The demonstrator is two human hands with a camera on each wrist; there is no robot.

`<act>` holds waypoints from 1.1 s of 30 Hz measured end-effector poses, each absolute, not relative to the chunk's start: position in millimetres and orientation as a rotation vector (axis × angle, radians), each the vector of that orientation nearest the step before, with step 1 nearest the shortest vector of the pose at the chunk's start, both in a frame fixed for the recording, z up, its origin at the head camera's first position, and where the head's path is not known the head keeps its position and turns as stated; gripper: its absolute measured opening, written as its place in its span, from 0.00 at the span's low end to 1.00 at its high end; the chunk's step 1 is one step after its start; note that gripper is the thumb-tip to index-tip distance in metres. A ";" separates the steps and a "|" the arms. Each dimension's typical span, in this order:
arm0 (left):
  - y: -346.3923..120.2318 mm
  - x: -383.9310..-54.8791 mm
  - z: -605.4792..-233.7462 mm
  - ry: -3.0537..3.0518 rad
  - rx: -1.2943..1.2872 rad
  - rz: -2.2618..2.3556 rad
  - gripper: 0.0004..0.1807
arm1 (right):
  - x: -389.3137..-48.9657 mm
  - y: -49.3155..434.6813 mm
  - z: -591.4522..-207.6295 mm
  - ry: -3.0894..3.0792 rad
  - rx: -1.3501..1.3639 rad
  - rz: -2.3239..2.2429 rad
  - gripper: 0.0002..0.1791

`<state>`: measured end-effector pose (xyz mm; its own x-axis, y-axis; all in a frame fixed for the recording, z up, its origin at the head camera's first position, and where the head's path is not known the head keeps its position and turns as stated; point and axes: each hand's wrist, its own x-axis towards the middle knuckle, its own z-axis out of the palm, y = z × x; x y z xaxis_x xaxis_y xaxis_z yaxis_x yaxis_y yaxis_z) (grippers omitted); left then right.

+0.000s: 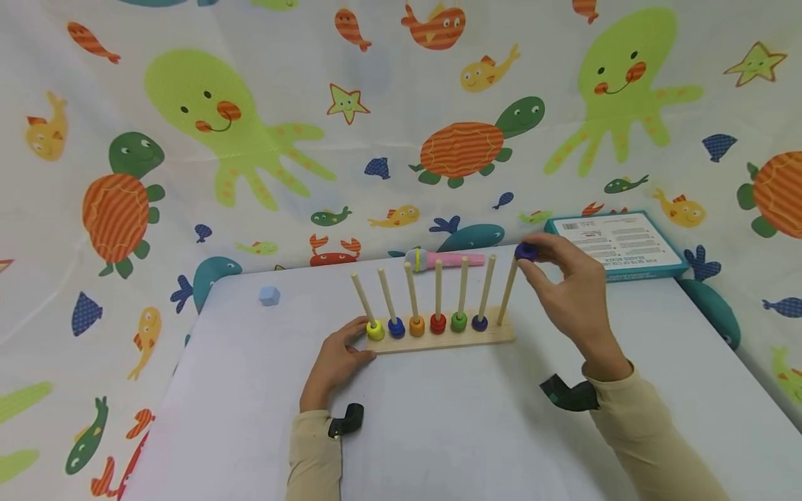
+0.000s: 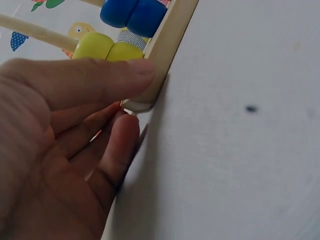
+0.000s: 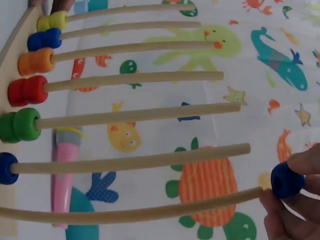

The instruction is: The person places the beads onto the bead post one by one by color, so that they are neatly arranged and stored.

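Observation:
A wooden peg stand with several upright pegs rests on the white table. My left hand grips its left end, thumb and fingers around the corner beside the yellow beads. My right hand pinches a dark purple bead, which looks blue in the right wrist view. That bead is right at the tip of the bare rightmost peg, its hole facing the peg. Left to right, the other pegs carry yellow, blue, orange, red, green and purple beads at their bases.
Behind the stand lies a pink toy microphone. At the back right is a teal flat box with a printed label. A light blue cube sits at the back left. A sea-animal patterned cloth hangs behind the table.

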<state>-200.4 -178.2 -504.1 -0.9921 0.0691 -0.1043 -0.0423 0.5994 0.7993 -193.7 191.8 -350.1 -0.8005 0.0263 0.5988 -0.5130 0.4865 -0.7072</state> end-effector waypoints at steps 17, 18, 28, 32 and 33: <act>-169.9 -201.7 -501.3 2.713 0.048 1.332 0.34 | -214.2 171.7 -357.5 -2.238 0.559 1.072 0.17; -169.7 -202.3 -500.9 2.711 0.045 1.332 0.34 | -214.1 171.8 -357.3 -2.255 0.558 1.071 0.17; -168.9 -204.0 -501.1 2.706 0.042 1.337 0.34 | -211.4 175.0 -362.8 -2.320 0.539 1.086 0.18; -171.0 -204.4 -502.9 2.694 0.052 1.347 0.34 | -210.8 176.6 -365.3 -2.289 0.520 1.109 0.16; -172.0 -204.4 -503.5 2.689 0.051 1.349 0.34 | -210.6 176.9 -365.8 -2.279 0.514 1.113 0.16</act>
